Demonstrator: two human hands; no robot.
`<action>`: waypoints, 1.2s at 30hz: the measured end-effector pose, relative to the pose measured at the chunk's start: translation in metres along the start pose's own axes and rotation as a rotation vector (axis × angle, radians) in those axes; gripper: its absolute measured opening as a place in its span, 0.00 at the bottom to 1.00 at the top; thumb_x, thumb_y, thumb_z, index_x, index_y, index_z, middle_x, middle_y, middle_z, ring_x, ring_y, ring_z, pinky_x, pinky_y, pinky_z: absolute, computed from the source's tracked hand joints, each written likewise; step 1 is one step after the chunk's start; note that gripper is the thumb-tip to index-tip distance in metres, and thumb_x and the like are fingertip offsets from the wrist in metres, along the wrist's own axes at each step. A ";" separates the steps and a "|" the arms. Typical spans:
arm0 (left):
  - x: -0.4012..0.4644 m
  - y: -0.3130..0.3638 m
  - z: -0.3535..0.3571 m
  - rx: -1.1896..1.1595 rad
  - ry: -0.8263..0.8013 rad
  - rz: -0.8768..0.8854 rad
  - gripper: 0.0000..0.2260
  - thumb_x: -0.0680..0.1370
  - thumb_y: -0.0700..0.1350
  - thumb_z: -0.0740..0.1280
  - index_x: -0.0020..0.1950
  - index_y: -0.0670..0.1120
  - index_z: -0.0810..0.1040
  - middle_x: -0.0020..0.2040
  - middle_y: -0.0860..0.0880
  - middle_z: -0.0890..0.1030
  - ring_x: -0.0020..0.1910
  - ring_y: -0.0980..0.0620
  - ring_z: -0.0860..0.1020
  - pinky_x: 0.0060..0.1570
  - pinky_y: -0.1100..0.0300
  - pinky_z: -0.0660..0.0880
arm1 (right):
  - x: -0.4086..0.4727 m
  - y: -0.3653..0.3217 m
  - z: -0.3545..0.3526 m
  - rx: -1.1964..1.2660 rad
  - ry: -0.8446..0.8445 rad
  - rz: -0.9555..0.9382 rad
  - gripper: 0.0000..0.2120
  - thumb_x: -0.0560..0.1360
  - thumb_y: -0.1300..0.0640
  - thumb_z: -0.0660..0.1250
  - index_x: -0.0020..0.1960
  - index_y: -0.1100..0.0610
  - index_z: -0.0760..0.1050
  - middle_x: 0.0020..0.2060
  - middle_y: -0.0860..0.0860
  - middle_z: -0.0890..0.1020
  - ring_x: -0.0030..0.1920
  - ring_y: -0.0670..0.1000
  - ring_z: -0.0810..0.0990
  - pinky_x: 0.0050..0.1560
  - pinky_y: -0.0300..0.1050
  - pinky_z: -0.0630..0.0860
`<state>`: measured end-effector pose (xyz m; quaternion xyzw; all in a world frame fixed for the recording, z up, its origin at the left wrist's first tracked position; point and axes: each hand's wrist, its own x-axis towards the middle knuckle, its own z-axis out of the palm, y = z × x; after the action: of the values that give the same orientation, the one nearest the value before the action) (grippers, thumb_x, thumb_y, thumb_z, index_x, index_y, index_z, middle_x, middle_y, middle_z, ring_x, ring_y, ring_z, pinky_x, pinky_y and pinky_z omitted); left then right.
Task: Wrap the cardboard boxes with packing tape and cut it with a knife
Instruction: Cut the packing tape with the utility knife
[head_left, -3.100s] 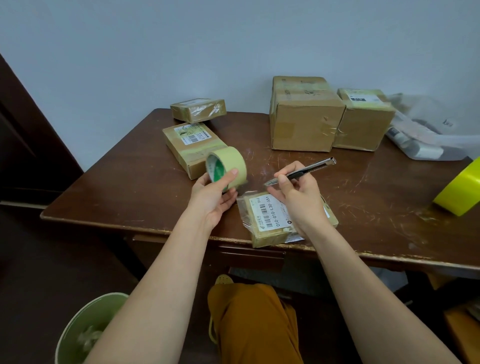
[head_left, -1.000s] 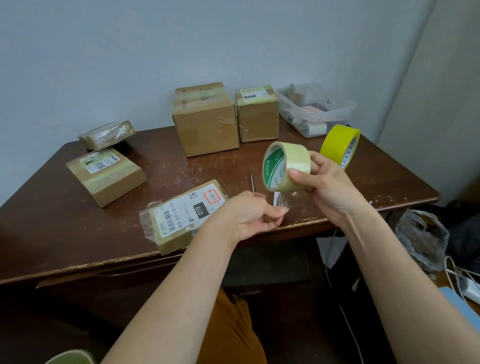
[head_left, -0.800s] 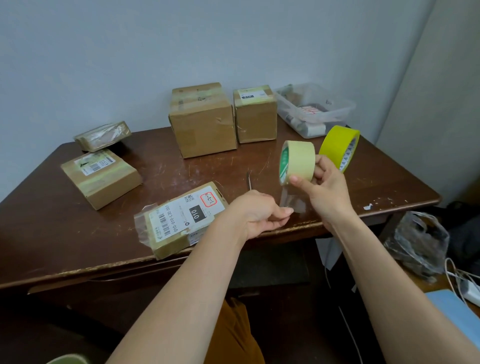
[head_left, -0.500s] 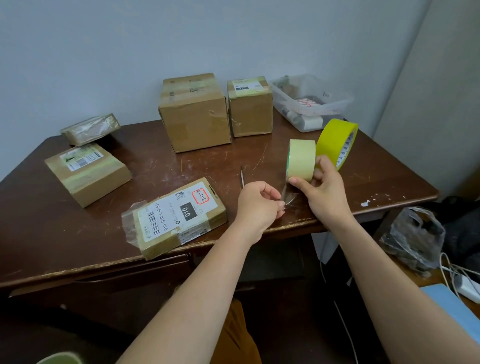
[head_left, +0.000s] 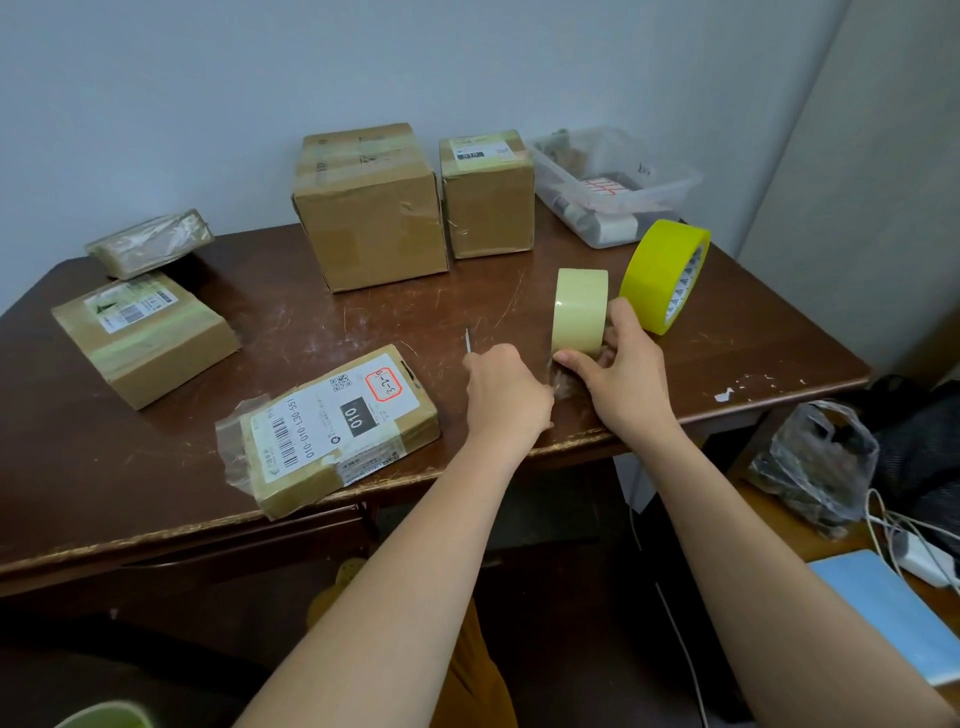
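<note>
Head view: both hands work at the table's (head_left: 779, 364) front edge near its right corner, bare wood between them and the labelled box (head_left: 332, 426) lying flat to their left. Right hand (head_left: 623, 371) grips the pale tape roll (head_left: 579, 309), upright on its rim with its hole facing sideways; left hand (head_left: 506, 395) is curled, pinching the loose tape end just beside the roll, a thin knife (head_left: 467, 340) poking up behind its knuckles, pointing toward the back edge.

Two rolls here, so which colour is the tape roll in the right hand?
Pale cream-yellow tape roll, seen in the head view.

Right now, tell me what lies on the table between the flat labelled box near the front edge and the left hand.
Only bare, scratched table shows between the labelled box and the left hand in the head view.
</note>
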<state>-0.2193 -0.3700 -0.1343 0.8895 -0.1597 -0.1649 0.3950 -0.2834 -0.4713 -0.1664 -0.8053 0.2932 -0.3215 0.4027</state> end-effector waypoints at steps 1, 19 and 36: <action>0.001 0.001 0.000 0.014 -0.003 -0.007 0.15 0.75 0.46 0.75 0.59 0.44 0.78 0.57 0.46 0.69 0.40 0.46 0.82 0.24 0.66 0.72 | 0.000 0.001 0.000 -0.028 -0.017 -0.002 0.19 0.72 0.55 0.76 0.52 0.49 0.66 0.45 0.48 0.82 0.45 0.53 0.81 0.48 0.60 0.79; -0.044 0.009 -0.055 -0.790 -0.168 -0.359 0.07 0.76 0.32 0.69 0.49 0.43 0.77 0.44 0.45 0.75 0.42 0.49 0.79 0.29 0.62 0.80 | -0.008 -0.005 -0.012 -0.193 -0.215 0.031 0.39 0.67 0.48 0.80 0.70 0.56 0.64 0.62 0.51 0.77 0.56 0.52 0.75 0.54 0.50 0.75; -0.024 -0.083 -0.182 -0.683 0.603 -0.071 0.09 0.76 0.37 0.66 0.53 0.48 0.76 0.50 0.50 0.77 0.40 0.55 0.76 0.40 0.61 0.73 | -0.054 -0.060 -0.002 -0.103 0.369 -0.114 0.34 0.73 0.48 0.74 0.73 0.58 0.64 0.61 0.56 0.73 0.60 0.48 0.66 0.66 0.49 0.61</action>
<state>-0.1516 -0.1892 -0.0773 0.7214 0.0566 0.0448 0.6888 -0.3052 -0.4028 -0.1306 -0.7676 0.3319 -0.4705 0.2815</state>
